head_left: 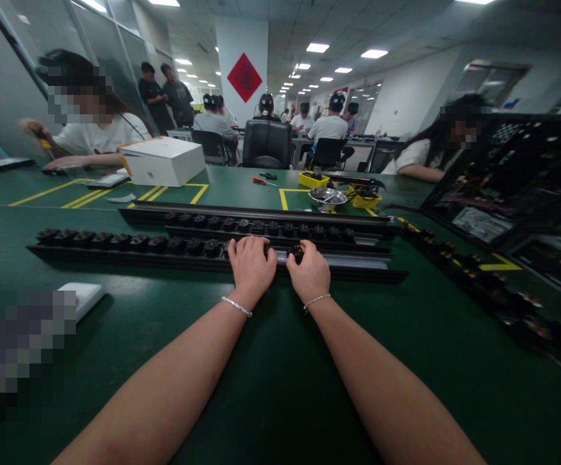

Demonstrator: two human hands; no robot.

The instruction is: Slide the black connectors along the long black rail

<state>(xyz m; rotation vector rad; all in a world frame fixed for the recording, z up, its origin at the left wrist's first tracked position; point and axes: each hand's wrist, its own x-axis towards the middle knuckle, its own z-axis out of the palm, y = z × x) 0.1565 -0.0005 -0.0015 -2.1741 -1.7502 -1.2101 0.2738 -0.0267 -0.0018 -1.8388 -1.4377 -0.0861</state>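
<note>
A long black channel [130, 257] lies across the green table, with a row of small black socket-like modules [156, 243] seated along its left part. My left hand [252, 259] is bent over the end of that row, fingers together and closed on a black module partly hidden beneath them. Just to its right, my right hand [309, 266] pinches another black module [296, 253] over the channel. Farther right, the channel's pale inner bottom [353, 261] shows. Behind lies a second channel [309, 240] holding a similar row.
Many loose dark modules [469, 271] run along the right, near a large open black case [513, 174]. Beyond the channels are a metal bowl [328, 197], yellow bins [313, 179], a screwdriver [264, 181] and a white box [164, 161]. Co-workers sit at left and right.
</note>
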